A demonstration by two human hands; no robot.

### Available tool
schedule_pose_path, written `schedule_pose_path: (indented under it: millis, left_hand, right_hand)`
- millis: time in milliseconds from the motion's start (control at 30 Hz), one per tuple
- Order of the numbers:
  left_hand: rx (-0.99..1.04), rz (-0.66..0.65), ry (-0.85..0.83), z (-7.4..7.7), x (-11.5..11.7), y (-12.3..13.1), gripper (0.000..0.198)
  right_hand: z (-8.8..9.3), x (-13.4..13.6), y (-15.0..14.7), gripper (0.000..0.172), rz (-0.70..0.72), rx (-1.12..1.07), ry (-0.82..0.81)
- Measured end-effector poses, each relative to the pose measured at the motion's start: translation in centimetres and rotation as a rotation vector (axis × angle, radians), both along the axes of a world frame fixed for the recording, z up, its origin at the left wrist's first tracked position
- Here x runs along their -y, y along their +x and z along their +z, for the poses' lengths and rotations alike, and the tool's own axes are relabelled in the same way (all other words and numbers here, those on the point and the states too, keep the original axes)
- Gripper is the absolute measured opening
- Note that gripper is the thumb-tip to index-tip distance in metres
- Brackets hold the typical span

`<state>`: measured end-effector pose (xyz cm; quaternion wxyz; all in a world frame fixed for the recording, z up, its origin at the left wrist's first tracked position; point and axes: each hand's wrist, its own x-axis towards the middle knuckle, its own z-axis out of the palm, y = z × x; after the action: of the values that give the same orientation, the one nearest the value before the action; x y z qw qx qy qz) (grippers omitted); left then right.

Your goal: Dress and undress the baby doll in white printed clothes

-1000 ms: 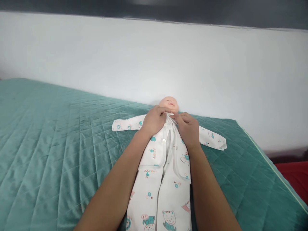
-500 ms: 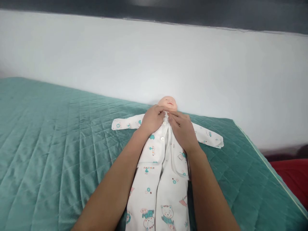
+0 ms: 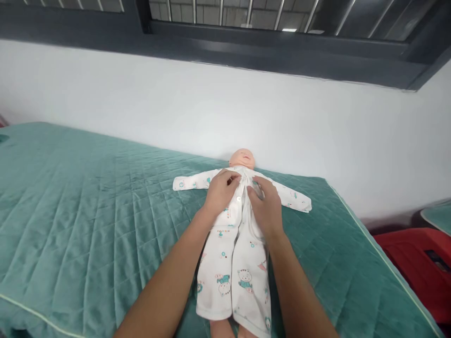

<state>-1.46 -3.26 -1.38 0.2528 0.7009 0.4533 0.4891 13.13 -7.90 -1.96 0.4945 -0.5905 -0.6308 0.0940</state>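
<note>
The doll (image 3: 242, 159) lies on the green quilted cover (image 3: 105, 225), near the centre of the view, with its head to 12 o'clock beside the white wall (image 3: 176, 108). Its white printed clothes (image 3: 248, 253) have sleeves pointing to about 9 and 4 o'clock. The left hand (image 3: 221, 190) is at the chest, fingers curled narrowly; whether it grips cloth, I cannot tell. The right hand (image 3: 268, 202), at its 3 o'clock, has thumb and forefinger moderately apart
</note>
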Motion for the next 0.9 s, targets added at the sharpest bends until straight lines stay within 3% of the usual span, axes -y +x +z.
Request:
schedule_pose_path:
  millis: [133, 333, 567, 900]
  left_hand:
    - [-0.046, -0.018, -0.020, 0.1, 0.4, -0.2, 0.011]
    - [-0.048, -0.110, -0.111, 0.9, 0.3, -0.7, 0.006]
    - [0.095, -0.140, -0.168, 1.9, 0.6, -0.4, 0.007]
    - [0.088, -0.172, -0.203, 1.5, 0.7, 0.3, 0.008]
  right_hand:
    - [-0.3, 1.0, -0.6, 0.020, -0.098, 0.080, 0.073]
    - [0.5, 0.6, -0.3, 0.021, -0.070, 0.099, -0.080]
    - [1.9, 0.4, 0.8, 0.018, 0.009, -0.156, -0.323]
    - [1.6, -0.4, 1.8, 0.018, 0.064, -0.392, -0.355]
